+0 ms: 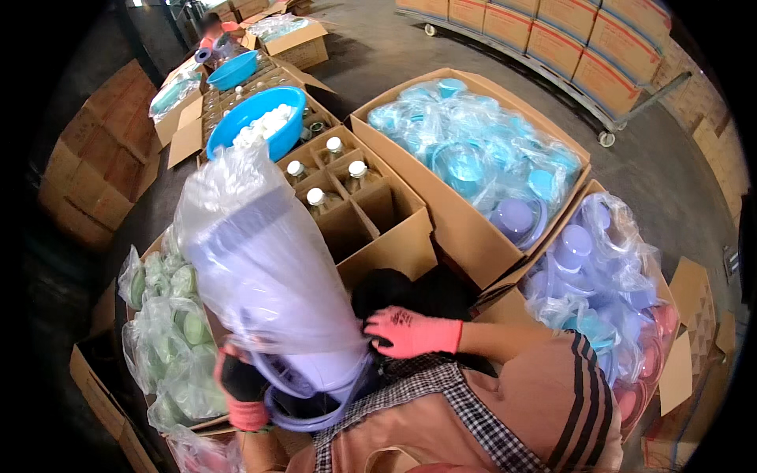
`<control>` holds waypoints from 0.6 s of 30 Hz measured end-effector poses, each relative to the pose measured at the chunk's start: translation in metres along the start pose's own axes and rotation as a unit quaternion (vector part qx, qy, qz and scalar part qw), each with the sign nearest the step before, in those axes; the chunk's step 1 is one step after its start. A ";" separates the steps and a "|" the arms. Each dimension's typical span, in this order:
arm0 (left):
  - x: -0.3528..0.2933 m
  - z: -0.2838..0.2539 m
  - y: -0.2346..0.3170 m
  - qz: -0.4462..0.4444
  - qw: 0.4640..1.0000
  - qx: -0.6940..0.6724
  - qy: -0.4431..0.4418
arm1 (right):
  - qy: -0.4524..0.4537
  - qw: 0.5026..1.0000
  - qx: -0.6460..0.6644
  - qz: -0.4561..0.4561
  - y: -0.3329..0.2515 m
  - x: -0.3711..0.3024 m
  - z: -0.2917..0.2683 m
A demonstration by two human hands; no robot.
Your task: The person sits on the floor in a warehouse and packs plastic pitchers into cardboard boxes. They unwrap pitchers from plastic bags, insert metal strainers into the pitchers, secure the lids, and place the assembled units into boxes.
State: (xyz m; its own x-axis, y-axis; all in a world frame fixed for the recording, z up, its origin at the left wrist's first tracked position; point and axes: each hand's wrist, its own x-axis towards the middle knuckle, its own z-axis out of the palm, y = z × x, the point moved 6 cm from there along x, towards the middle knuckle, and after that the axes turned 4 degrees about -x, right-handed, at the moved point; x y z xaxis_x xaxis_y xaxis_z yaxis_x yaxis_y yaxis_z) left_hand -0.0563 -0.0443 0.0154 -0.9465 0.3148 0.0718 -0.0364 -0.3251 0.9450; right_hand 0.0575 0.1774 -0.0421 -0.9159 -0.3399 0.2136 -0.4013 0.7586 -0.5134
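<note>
A clear plastic bag (236, 177) covers a tall purple plastic vessel (276, 268), tilted on my lap with its ringed, handle-like end (315, 414) toward me. My left hand (243, 388), in a pink glove with a black palm, is closed on the bag's edge at the left of that end. On the right side my right hand (414, 333), gloved alike, has curled fingers pinching the bag's edge. Just beyond stands a divided carton (390, 264) holding several clear bottles with white caps (357, 169).
Open cartons surround me: bagged cyan parts (465, 169) ahead right, bagged purple parts (572, 248) at right, bagged green parts (189, 327) at left. A blue basin (296, 130) of white caps sits on cartons. Far off are another person (217, 35) and a loaded trolley (544, 83).
</note>
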 end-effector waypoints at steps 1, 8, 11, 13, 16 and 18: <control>0.009 0.017 0.012 -0.053 0.994 -0.091 0.002 | 0.047 0.998 0.042 -0.013 -0.014 -0.012 -0.010; -0.031 -0.002 -0.027 -0.114 0.978 0.177 0.005 | 0.302 0.949 -0.011 0.092 -0.016 -0.013 -0.137; -0.043 0.021 -0.023 -0.170 0.976 0.134 -0.015 | 0.230 0.945 -0.211 -0.102 -0.061 0.024 -0.116; -0.050 0.030 -0.028 -0.140 0.970 0.166 -0.112 | 0.178 0.919 -0.319 -0.146 -0.083 0.048 -0.081; -0.057 0.033 -0.003 0.041 0.868 0.439 -0.227 | 0.144 0.903 -0.329 -0.234 -0.090 0.084 -0.051; -0.047 0.012 -0.006 -0.014 0.942 0.304 -0.141 | 0.157 0.909 -0.300 -0.243 -0.078 0.081 -0.044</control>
State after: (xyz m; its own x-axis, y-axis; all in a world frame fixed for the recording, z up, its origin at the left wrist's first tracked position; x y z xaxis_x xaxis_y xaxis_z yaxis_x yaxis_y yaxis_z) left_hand -0.0078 -0.0463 0.0106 -0.8218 0.5680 0.0458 0.2121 0.2304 0.9497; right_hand 0.0144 0.1149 0.0520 -0.5496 -0.6109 0.5699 -0.6072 0.7606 0.2298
